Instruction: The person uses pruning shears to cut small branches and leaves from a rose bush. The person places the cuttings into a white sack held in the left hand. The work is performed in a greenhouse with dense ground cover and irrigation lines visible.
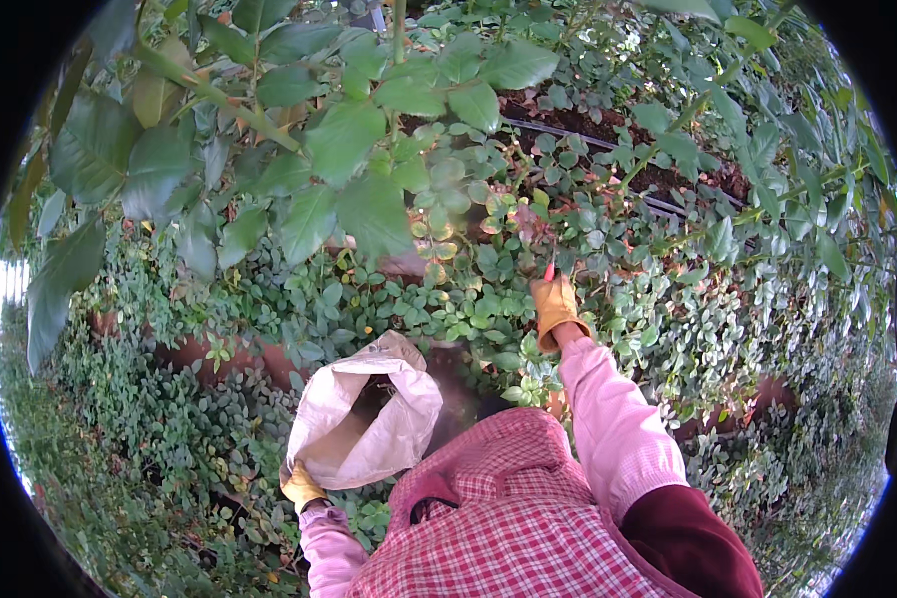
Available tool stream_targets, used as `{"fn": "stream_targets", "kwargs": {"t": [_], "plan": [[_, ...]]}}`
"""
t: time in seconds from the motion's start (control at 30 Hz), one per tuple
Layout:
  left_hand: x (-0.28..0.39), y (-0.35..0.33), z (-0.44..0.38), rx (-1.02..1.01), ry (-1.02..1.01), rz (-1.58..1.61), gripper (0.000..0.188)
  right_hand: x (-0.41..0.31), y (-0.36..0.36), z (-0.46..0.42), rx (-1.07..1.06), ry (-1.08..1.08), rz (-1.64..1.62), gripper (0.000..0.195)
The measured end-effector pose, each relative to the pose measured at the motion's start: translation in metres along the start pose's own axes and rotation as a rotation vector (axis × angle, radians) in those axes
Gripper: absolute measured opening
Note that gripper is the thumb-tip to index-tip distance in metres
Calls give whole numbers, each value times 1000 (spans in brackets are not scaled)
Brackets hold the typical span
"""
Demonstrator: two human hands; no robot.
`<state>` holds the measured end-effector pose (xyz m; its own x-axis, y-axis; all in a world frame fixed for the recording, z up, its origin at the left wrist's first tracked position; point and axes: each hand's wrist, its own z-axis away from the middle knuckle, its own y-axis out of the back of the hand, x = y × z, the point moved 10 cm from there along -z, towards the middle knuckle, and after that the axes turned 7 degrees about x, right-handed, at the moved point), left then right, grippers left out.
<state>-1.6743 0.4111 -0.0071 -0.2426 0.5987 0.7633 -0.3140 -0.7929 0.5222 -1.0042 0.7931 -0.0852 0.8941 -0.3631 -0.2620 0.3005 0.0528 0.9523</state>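
Note:
My right hand [556, 305], in a yellow-tan work glove, reaches forward into the rose foliage. It is closed on a tool with a red handle [549, 272]; the tool's far end is lost among the leaves, so its kind cannot be told. Just beyond it are reddish and yellowing rose leaves [504, 213]. My left hand [301, 487], gloved alike, grips the lower left rim of a white woven sack [411, 433]. The sack's mouth gapes, and its inside is shadowed, with a few stem-like bits near the top.
Thorny rose stems [232, 108] with large leaves hang close across the upper view. Dense low rose bushes [224, 418] surround me on both sides. Dark irrigation tubing [560, 131] runs over brown soil at the upper right. Reddish-brown ground [261, 362] shows between plants.

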Motion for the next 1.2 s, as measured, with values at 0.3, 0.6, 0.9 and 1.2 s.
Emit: {"fn": "stream_targets", "kwargs": {"t": [0.3,0.6,0.9,1.2], "plan": [[10,25,-1,-33,91,-111,43,-23,20,7,117,-532,-305,44],[-31,36,-34,-29,132,10,47,-42,65,-2,187,-505,-146,35],[-18,28,-2,-6,163,-103,42,-36,20,-78,-11,324,566,21],[-5,20,4,-8,16,-62,42,11,-43,85,-453,-166,-105,17]]}}
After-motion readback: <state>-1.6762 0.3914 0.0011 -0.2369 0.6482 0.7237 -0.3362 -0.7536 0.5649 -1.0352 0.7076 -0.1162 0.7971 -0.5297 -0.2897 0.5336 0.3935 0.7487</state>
